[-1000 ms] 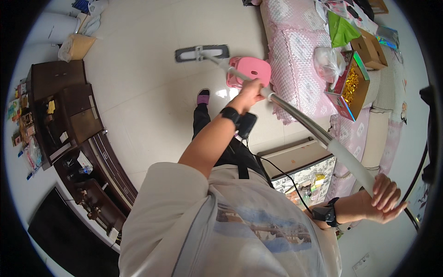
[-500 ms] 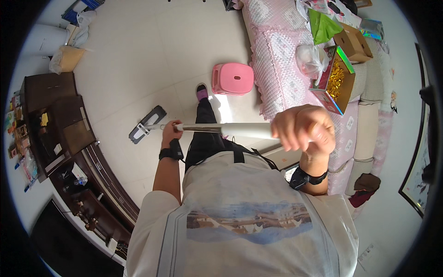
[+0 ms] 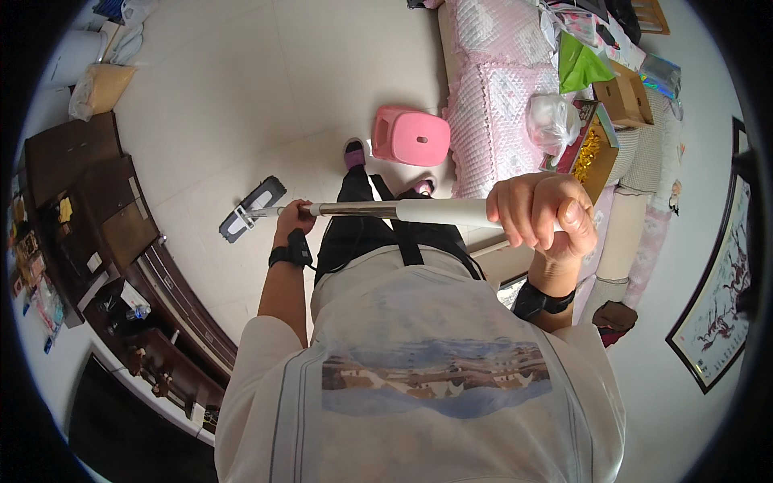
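A flat mop (image 3: 354,208) with a metal pole and a thick white grip slants across in front of my body. Its dark, grey-centred head (image 3: 252,209) rests on the tiled floor to the left. Lower on the pole, my left hand (image 3: 295,221) is closed around the metal part. My right hand (image 3: 546,213) wraps the end of the white grip, fingers curled over it. Both wrists wear black straps.
A pink plastic stool (image 3: 412,137) stands ahead, beside a sofa with a pink quilted cover (image 3: 503,105). On the sofa are an open box (image 3: 600,153) with gold-wrapped pieces and a white plastic bag (image 3: 553,121). A dark wooden cabinet (image 3: 113,217) lines the left wall.
The mop head has shifted slightly left and my right hand slightly right. My other foot now shows near the stool. The whole view has turned a little; both hands keep their grip.
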`<action>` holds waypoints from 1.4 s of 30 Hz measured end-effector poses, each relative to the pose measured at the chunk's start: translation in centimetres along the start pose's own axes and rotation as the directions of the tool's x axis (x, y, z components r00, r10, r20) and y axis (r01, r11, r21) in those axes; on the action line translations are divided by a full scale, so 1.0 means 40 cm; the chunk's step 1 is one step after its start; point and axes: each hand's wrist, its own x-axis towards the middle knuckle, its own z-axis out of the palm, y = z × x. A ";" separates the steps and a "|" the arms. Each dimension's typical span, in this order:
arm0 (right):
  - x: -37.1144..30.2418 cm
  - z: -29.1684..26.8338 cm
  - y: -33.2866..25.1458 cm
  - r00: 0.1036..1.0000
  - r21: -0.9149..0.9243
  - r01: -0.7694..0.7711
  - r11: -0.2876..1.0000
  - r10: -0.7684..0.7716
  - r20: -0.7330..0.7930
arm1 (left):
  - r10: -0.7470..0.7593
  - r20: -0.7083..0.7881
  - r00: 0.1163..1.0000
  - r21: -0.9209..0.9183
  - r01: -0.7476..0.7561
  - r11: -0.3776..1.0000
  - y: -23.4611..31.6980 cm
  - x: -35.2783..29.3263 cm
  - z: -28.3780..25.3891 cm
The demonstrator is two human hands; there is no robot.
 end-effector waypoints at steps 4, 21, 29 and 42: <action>0.037 -0.001 0.000 0.999 0.035 -0.011 0.999 0.012 -0.036 | -0.359 0.002 0.933 -0.700 0.258 0.666 0.035 0.003 0.011; 0.114 0.032 0.002 0.994 0.076 0.050 0.996 -0.042 -0.098 | -0.373 0.107 0.922 -0.745 0.323 0.584 0.054 0.062 -0.041; 0.142 0.041 -0.011 0.999 0.057 0.015 0.998 -0.017 0.043 | -0.320 0.024 0.947 -0.770 0.222 0.599 0.042 0.067 -0.052; 0.116 0.020 -0.041 0.991 0.076 0.027 0.997 -0.036 0.130 | -0.093 -0.112 0.989 -0.226 0.065 0.972 0.012 0.046 -0.060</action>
